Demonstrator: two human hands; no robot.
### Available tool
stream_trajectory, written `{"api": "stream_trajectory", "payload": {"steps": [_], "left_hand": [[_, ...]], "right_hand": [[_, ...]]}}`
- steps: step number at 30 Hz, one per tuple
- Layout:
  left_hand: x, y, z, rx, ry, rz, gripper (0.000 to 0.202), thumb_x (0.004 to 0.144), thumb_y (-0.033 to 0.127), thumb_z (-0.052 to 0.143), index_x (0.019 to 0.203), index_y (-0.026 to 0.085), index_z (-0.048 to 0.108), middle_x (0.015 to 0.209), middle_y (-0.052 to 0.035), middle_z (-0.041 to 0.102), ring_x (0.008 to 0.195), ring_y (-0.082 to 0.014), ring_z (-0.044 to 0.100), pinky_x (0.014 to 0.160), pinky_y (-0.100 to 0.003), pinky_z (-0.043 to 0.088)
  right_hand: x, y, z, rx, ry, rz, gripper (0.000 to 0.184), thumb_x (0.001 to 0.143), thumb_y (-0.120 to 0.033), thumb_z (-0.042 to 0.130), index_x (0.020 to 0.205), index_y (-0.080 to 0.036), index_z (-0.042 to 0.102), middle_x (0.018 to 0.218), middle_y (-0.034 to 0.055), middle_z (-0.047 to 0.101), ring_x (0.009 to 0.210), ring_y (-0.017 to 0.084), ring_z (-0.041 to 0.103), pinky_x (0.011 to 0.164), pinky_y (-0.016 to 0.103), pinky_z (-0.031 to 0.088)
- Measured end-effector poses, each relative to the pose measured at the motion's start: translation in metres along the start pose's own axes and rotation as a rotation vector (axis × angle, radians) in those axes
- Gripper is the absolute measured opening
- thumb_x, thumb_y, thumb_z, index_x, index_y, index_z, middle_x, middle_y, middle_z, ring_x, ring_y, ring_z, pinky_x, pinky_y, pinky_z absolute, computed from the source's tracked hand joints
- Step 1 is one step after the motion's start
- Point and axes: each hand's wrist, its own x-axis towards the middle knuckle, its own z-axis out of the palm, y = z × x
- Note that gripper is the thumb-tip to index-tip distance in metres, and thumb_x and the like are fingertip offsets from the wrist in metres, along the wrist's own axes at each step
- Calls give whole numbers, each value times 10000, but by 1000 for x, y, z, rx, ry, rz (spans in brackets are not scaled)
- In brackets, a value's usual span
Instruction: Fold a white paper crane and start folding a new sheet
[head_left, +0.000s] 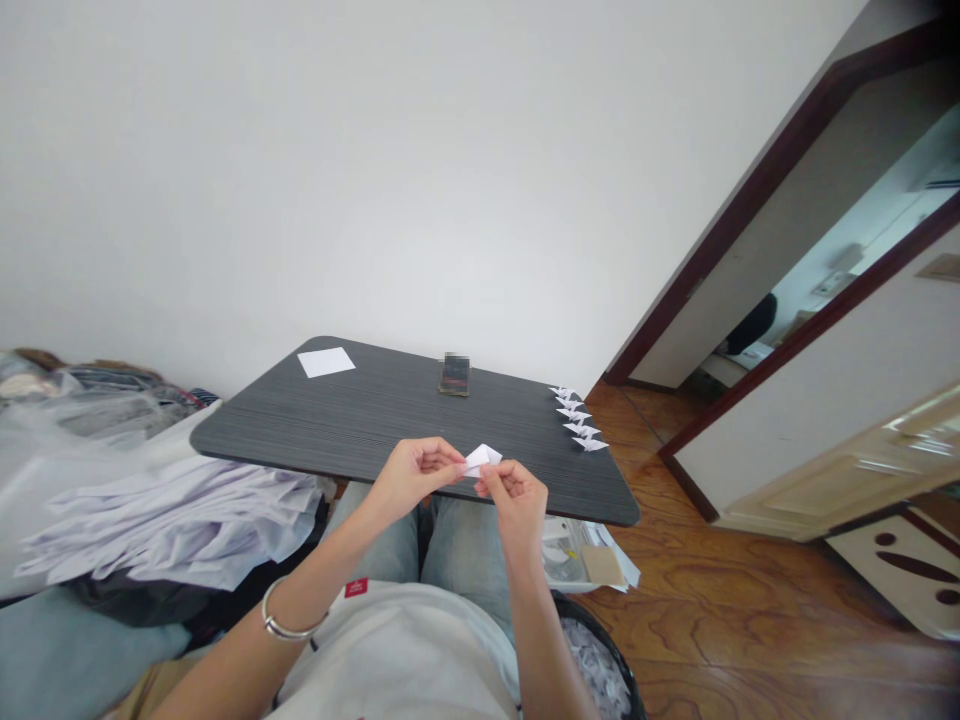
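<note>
A small folded piece of white paper [482,459] is pinched between both my hands above the near edge of a dark grey table [375,420]. My left hand [417,470], with a silver bangle on its wrist, grips the paper's left side with closed fingers. My right hand [516,496] pinches its right side. A row of several finished white paper figures [579,420] lies along the table's right edge. One flat white paper square [325,362] sits at the far left corner.
A phone [454,375] lies at the far middle of the table. Crumpled white sheets [187,520] pile up on the left. A bin with paper scraps [600,665] stands by my right leg. An open doorway [810,300] is at the right.
</note>
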Motion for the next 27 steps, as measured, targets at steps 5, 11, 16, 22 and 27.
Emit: {"api": "stream_trajectory", "payload": {"steps": [5,11,16,22,27], "left_hand": [[0,-1,2,16,39,-17,169,600,238,703,682,111,627,596,-14,659,586,-124,625,599,-216,488],[1,-2,4,21,44,-30,152,614,231,684,687,110,628,568,-1,645,572,-119,622,624,-230,501],[0,2,4,27,19,-18,135,636,220,655,708,108,631,577,1,647,581,-119,624,636,-228,504],[1,4,3,0,8,-7,188,672,288,633,723,107,625,645,-22,666,612,-129,628,617,-227,504],[2,0,3,9,10,-20,167,646,257,662,709,111,612,561,9,632,561,-106,606,619,-222,502]], "right_hand": [[1,1,0,10,2,18,201,660,-311,668,589,-145,580,466,-10,596,435,105,549,469,202,443],[0,2,1,-6,27,31,206,653,-310,673,580,-145,575,457,-15,594,423,109,550,464,209,446],[2,2,1,0,33,33,212,651,-314,675,581,-145,568,456,-17,592,420,111,552,461,213,452],[2,1,1,-6,19,31,218,660,-316,670,579,-144,564,457,-15,587,418,110,549,452,211,445],[1,2,2,-13,25,28,223,667,-324,660,582,-144,559,455,-12,587,416,111,548,453,212,449]]}}
